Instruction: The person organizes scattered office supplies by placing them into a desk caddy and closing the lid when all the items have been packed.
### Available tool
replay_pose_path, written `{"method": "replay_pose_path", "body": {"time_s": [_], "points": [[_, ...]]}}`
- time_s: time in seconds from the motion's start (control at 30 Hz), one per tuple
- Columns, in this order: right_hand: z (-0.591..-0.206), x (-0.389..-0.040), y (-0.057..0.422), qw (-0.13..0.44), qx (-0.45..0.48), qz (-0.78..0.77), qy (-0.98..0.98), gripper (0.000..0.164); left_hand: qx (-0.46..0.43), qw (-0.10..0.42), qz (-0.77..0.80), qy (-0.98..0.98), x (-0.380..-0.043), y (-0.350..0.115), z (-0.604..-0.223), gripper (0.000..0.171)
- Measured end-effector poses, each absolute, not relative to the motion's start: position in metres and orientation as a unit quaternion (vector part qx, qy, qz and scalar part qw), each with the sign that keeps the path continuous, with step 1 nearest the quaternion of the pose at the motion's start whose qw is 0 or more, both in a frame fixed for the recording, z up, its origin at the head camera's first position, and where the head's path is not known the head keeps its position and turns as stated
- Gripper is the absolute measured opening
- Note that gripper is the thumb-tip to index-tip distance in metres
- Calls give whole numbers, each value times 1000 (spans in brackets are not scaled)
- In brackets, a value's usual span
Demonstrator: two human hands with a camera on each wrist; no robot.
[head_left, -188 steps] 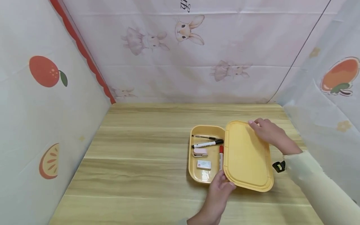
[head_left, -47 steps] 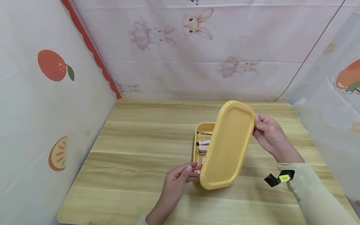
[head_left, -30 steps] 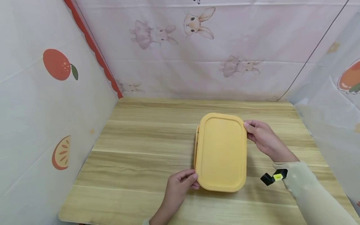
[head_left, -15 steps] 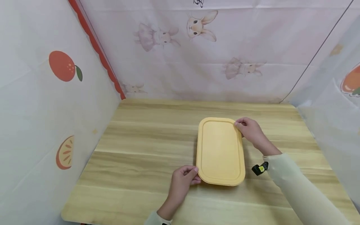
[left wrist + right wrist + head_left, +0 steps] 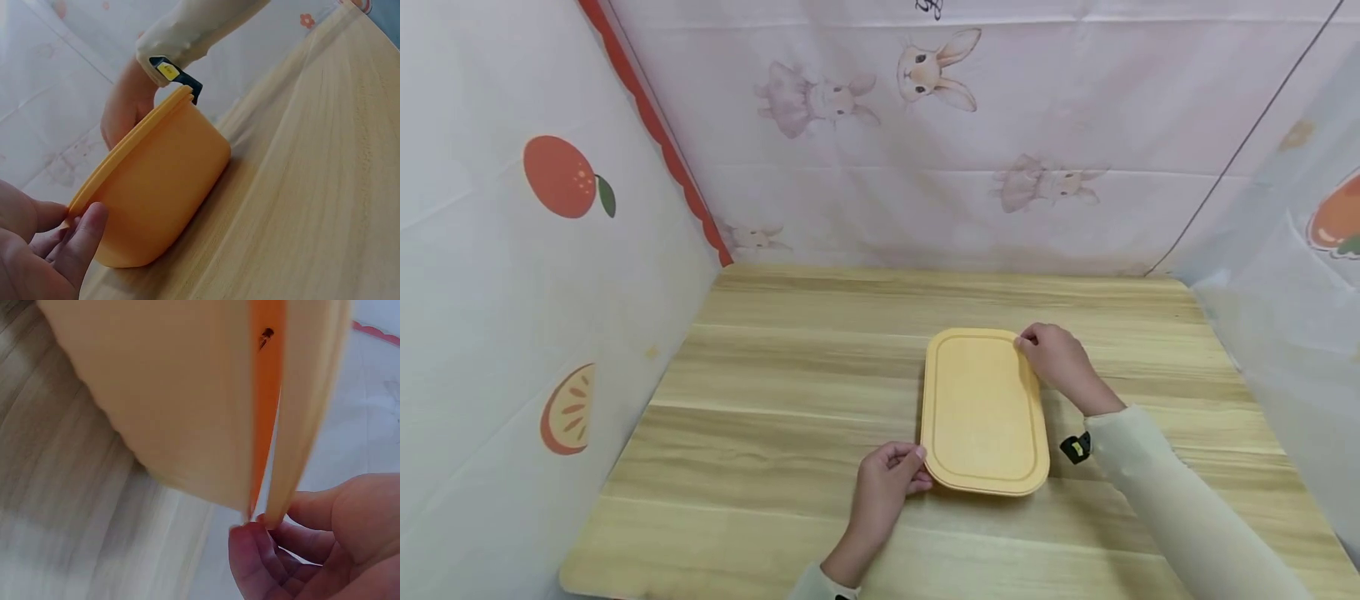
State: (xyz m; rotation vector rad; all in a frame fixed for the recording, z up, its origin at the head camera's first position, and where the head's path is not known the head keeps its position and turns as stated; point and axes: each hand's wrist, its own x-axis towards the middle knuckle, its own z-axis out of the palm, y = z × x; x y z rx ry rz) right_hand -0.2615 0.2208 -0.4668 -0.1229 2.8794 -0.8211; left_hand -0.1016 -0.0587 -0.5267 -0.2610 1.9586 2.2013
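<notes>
A yellow lid (image 5: 985, 408) lies over a yellow plastic box (image 5: 162, 181) on the table. At the near left corner, my left hand (image 5: 880, 492) pinches the lid's rim, thumb on top and fingers beneath, seen also in the left wrist view. My right hand (image 5: 1060, 362) pinches the lid at its far right corner. In the right wrist view a narrow wedge-shaped gap shows between lid and box wall (image 5: 156, 394), with the orange inside and a small dark item (image 5: 267, 337) visible through it. The box's other contents are hidden under the lid.
The wood-grain table (image 5: 760, 433) stretches left of the box and behind it. Printed fabric walls (image 5: 865, 192) with rabbits and fruit stand at the back and both sides. A black wrist strap (image 5: 1077, 448) hangs from my right sleeve.
The lid, earlier held to the right and then tilted over the open box with pens and a stapler inside, has swung left and come down over it. Lately my right hand has lowered slightly.
</notes>
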Motion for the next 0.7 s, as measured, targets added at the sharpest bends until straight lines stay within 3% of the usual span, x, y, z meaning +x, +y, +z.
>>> {"method": "replay_pose_path", "body": {"time_s": [0.43,0.7], "points": [[-484,-266,226,124,-22,-355,926,39,-95,114,756,638,-106,-58,-540,26],[-488,-267,231,121,-14,-383,916,37,-99,119,776,612,-108,-55,-538,28]]}}
